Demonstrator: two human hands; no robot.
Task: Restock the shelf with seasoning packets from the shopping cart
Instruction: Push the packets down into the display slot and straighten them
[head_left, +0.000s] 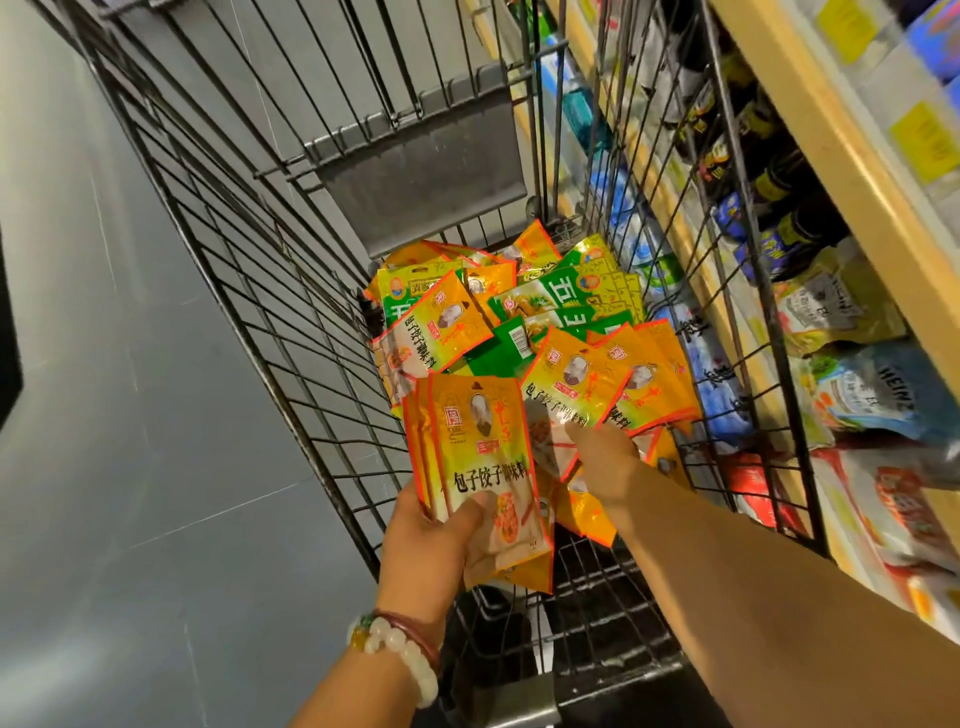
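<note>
Many seasoning packets lie in a loose heap at the bottom of the shopping cart. The left hand holds a small stack of orange packets, with the thumb pressed on the front one. This grip looks a bit loose, so the shiny packets might slide and fall back down. The right hand reaches into the heap and its fingertips touch a packet; I cannot tell if they pinch it yet. If it grabs too many, some could slip through the wire bars. The shelf stands just beside the cart on the right, full of bottles and bags. A grey floor runs along the left.
</note>
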